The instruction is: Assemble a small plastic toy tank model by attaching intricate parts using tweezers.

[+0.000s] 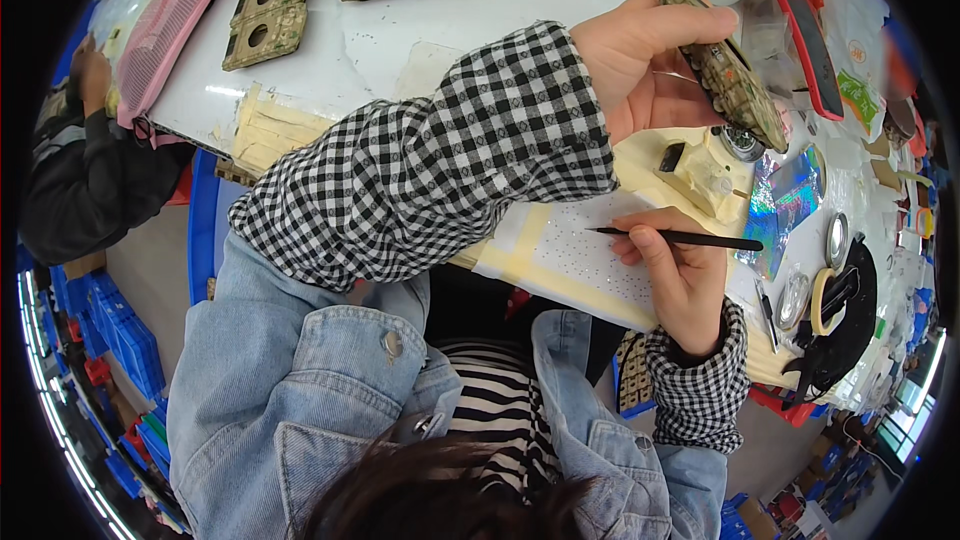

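Observation:
My left hand (650, 65) is raised over the table, fingers closed round a camouflage-patterned case (735, 80) tilted nearly edge-on. Lower down, my right hand (680, 275) pinches a slim black pen-like tool (700, 239) with a thin point; whether it is a pen or tweezers I cannot tell. Its tip is over a white sheet (560, 250) scattered with tiny dark specks, too small to name. The sheet lies on a pale yellow surface at the table's near edge. Between the hands and further right stands a yellowish block (700, 180) with a dark inset.
Several camouflage cases (270, 2) with round holes lie at the far left, near a pink mesh basket (180, 25). On the right are a red-edged phone-like object (805, 50), a shiny holographic sheet (788, 202), a tape roll (828, 302) and a pen (767, 315). Another person's sleeve (100, 175) is at left.

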{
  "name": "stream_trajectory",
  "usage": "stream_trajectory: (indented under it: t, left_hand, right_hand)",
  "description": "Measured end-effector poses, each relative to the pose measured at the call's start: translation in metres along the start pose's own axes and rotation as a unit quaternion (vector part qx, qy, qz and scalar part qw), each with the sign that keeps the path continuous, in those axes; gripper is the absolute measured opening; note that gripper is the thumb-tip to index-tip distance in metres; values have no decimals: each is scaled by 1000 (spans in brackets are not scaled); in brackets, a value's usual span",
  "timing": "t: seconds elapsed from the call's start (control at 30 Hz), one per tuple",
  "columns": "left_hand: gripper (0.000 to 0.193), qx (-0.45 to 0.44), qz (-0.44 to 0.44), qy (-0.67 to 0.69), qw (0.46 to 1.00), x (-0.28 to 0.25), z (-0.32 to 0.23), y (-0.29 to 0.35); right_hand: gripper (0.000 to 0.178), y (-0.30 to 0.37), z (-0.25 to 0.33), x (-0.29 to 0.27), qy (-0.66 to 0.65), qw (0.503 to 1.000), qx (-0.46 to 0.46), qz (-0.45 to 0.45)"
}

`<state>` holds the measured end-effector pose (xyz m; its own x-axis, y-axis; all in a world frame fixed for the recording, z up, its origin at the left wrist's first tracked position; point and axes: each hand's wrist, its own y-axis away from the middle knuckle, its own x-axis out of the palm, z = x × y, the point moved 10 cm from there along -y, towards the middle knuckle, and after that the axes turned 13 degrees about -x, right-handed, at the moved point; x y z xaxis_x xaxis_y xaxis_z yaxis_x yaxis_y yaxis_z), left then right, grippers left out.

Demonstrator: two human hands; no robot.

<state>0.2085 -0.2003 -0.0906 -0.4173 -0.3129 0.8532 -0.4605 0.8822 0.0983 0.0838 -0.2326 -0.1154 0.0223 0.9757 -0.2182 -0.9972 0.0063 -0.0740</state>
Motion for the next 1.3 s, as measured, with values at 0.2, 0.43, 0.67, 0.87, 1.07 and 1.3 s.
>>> stream_trajectory:
  t: [0.2, 0.43, 0.67, 0.87, 1.07, 1.3]
  left_hand:
    - [42, 3, 7, -7, 1000, 0, -1, -1]
    - [42, -1, 1, -2, 1000, 0, 0, 1]
    - [41, -8, 14, -6, 1000, 2, 0, -1]
    - [40, -8, 19, -7, 1000, 3, 0, -2]
    - [39, -5, 22, -9, 1000, 2, 0, -3]
    - [39, -6, 20, -15, 1000, 2, -1, -4]
  right_hand:
    - [16, 0, -2, -2, 0, 1000, -4, -9]
    - [16, 0, -1, 0, 2, 1000, -5, 0]
    - [15, 0, -2, 1, 3, 1000, -3, 6]
    - [16, 0, -2, 1, -6, 1000, 1, 4]
    - [16, 0, -1, 1, -3, 1000, 2, 0]
    - [17, 0, -2, -3, -8, 1000, -7, -11]
